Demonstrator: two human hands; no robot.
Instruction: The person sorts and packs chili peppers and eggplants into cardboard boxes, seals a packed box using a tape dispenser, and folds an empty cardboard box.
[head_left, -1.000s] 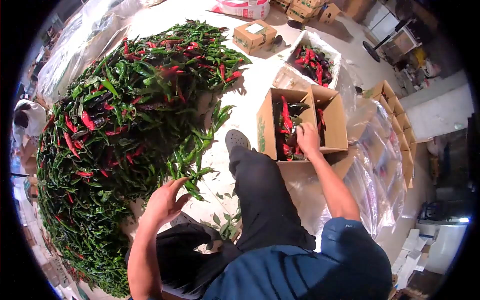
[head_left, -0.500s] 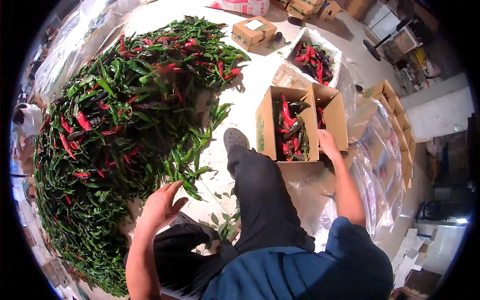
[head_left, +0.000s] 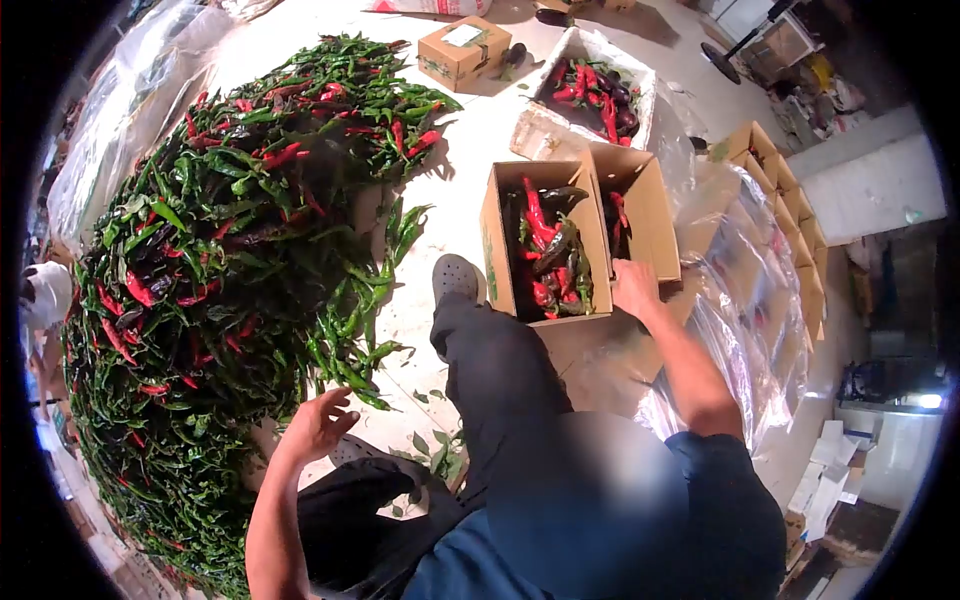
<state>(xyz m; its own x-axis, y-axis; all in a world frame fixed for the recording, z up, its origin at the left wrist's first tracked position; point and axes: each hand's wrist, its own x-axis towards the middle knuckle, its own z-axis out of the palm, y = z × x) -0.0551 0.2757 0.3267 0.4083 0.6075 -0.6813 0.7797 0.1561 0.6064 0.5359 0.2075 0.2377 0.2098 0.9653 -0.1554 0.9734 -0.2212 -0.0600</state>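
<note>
My right hand (head_left: 635, 290) is at the near edge of a cardboard box (head_left: 648, 215), its fingers curled over the rim and partly hidden. A few red and dark peppers (head_left: 617, 218) lie inside that box, along its left side. Touching it on the left stands a second cardboard box (head_left: 503, 245), holding red, dark and green peppers (head_left: 550, 250). Over the near right side of a large pepper heap (head_left: 200, 300), my left hand (head_left: 318, 425) hangs with loosely bent fingers apart, holding nothing. Several loose green peppers (head_left: 350, 340) lie just beyond it.
Behind the boxes is a white foam box (head_left: 640, 120) with red peppers and eggplants. A closed carton (head_left: 462, 55) sits farther back, an eggplant (head_left: 515, 53) beside it. Clear plastic sheeting (head_left: 740, 300) spreads to the right, before divided cardboard (head_left: 785, 215). Leaves (head_left: 440, 455) litter the floor near my feet.
The view has shifted, so the boxes and heap appear farther left and higher. My right hand has moved from just inside the box to its near rim. My left hand remains empty.
</note>
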